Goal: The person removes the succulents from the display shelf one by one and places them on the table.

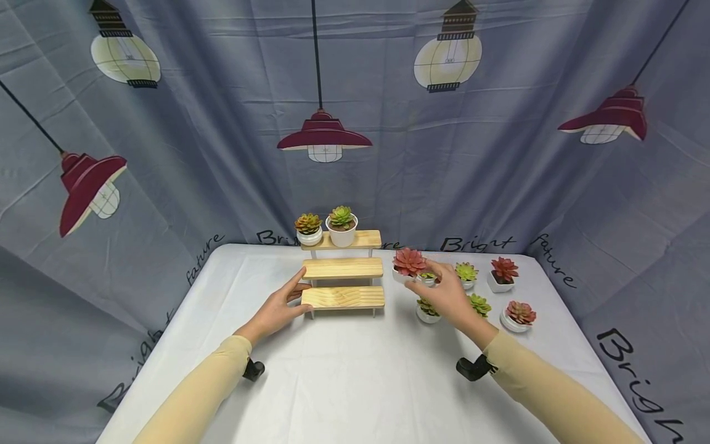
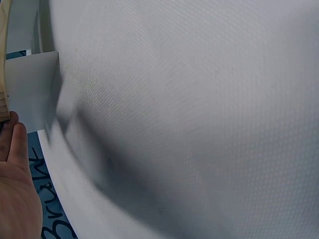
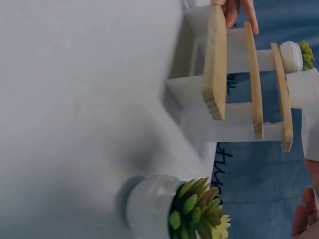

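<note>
A three-step wooden display stand (image 1: 344,268) stands at the table's back. My left hand (image 1: 275,313) holds its left end, thumb at the lowest step's front edge and index fingertip at the middle step. In the left wrist view, fingertips meet the end of a wooden step (image 2: 4,102). My right hand (image 1: 445,297) grips a red potted succulent (image 1: 409,262) just right of the stand; in the right wrist view its white pot (image 3: 310,132) shows partly at the right edge. On the top step sit an orange-green succulent (image 1: 308,228) and a green succulent (image 1: 341,227), both in white pots.
More potted succulents stand at the table's right: a tall red one (image 1: 503,274), a pinkish one (image 1: 518,316), and several green ones, including one (image 1: 428,311) below my right hand, which partly hides some. A printed curtain (image 1: 355,179) hangs behind the white table (image 1: 355,382).
</note>
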`<move>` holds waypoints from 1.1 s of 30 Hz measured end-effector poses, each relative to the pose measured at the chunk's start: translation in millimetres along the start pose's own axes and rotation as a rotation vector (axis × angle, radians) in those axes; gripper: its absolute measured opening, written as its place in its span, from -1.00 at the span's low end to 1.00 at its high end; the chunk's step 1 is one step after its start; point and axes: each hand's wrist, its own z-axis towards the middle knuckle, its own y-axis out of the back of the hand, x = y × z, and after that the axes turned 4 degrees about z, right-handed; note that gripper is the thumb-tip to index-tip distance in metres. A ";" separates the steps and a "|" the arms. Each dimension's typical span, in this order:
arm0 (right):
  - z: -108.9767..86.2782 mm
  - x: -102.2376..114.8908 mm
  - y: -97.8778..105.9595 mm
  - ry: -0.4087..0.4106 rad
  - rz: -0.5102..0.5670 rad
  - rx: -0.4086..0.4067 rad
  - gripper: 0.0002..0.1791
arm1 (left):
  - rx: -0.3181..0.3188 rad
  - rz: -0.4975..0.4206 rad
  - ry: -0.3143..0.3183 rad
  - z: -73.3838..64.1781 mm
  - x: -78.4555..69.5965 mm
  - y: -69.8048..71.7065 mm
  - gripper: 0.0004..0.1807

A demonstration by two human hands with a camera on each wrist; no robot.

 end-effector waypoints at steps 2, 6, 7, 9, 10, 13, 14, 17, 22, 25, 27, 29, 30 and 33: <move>-4.9 -2.6 1.3 0.003 -0.005 0.006 0.07 | 0.000 0.001 0.001 -0.2 0.1 -0.2 0.06; -15.3 -9.1 4.3 0.002 -0.019 0.018 0.09 | 0.002 0.001 0.006 -0.5 0.2 -0.7 0.06; -17.8 -10.7 4.9 0.001 -0.020 0.022 0.08 | 0.002 0.000 0.009 -0.6 0.1 -0.8 0.06; -23.2 -14.7 6.5 -0.001 -0.039 0.028 0.08 | 0.004 -0.001 0.011 -0.9 -0.1 -0.8 0.06; -25.9 -16.5 7.4 -0.001 -0.048 0.030 0.07 | 0.004 -0.002 0.012 -1.0 -0.2 -0.8 0.06; -34.4 -22.1 10.1 0.006 -0.070 0.033 0.02 | 0.004 0.002 0.012 -1.3 -0.6 -0.8 0.06; -37.2 -24.0 10.9 0.008 -0.083 0.030 0.01 | 0.003 0.003 0.009 -1.3 -0.9 -0.6 0.06; -45.6 -30.0 12.6 0.000 -0.100 0.033 -0.03 | 0.001 0.009 0.011 -1.6 -1.2 -0.4 0.06; -60.1 -43.2 12.1 -0.033 -0.089 0.061 -0.09 | 0.001 0.011 0.012 -1.8 -2.3 0.0 0.07; -68.2 -51.2 9.7 -0.034 -0.083 0.069 -0.13 | 0.003 0.008 0.012 -1.7 -2.7 0.0 0.07; -72.7 -56.7 7.9 -0.019 -0.095 0.078 -0.14 | 0.003 0.009 0.012 -1.5 -2.2 -0.1 0.07; -76.8 -62.0 6.4 -0.008 -0.120 0.087 -0.15 | 0.002 0.011 0.012 -1.4 -1.5 -0.2 0.07; -78.7 -64.9 5.9 -0.008 -0.134 0.095 -0.15 | 0.002 0.012 0.011 -1.4 -0.9 -0.2 0.07; -83.4 -72.6 4.9 -0.026 -0.153 0.114 -0.16 | 0.003 0.011 0.006 -1.5 -0.2 -0.3 0.06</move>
